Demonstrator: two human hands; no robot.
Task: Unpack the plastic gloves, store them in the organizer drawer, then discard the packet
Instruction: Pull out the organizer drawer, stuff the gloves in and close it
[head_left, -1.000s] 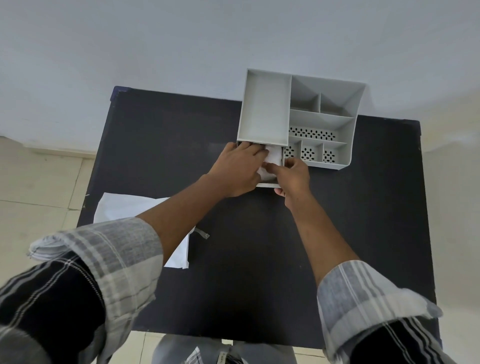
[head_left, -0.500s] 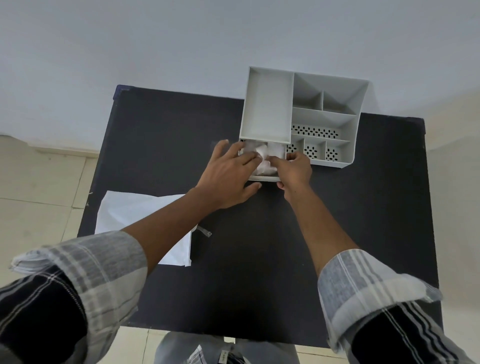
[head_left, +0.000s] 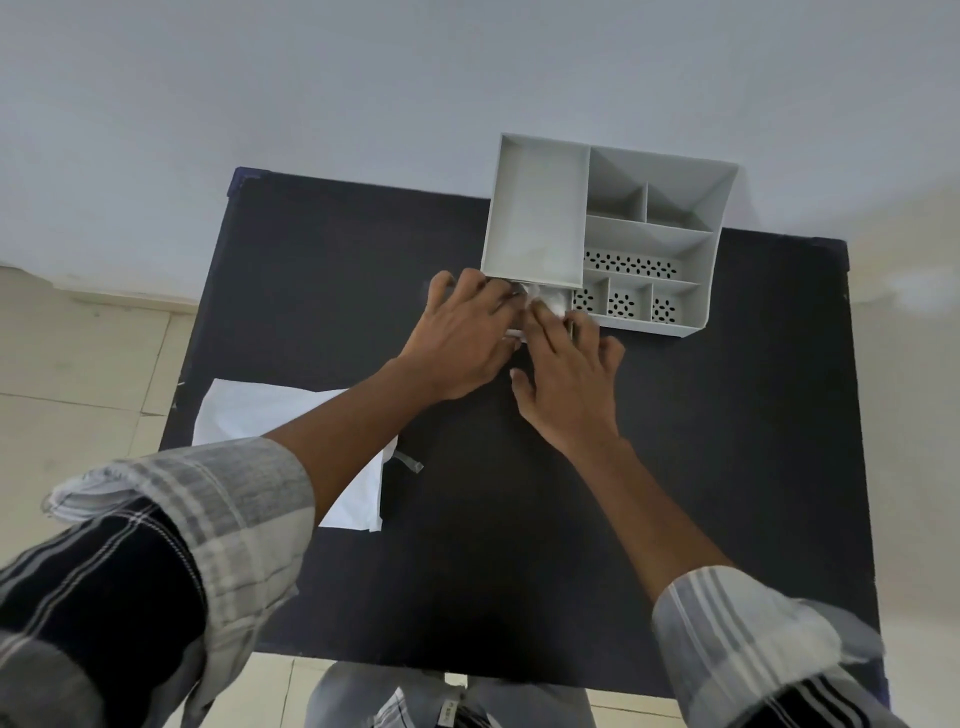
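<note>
A grey plastic organizer (head_left: 535, 218) with several compartments stands at the table's far edge. Its small drawer (head_left: 515, 332) is pulled out a little at the front left, and crumpled clear plastic gloves (head_left: 551, 300) show inside it. My left hand (head_left: 462, 338) lies flat over the drawer's left part, fingers stretched toward the organizer. My right hand (head_left: 566, 374) presses with straight fingers on the gloves and the drawer front. The white empty packet (head_left: 270, 415) lies flat near the table's left edge, partly hidden under my left forearm.
The black table (head_left: 727, 467) fills most of the view; a pale wall rises behind it and tiled floor (head_left: 67, 374) lies to the left. A small clear strip (head_left: 408, 461) lies beside the packet.
The drawer has slid further into the organizer, so less of the gloves shows. Both hands have flattened out over the drawer, and the right hand has spread its fingers.
</note>
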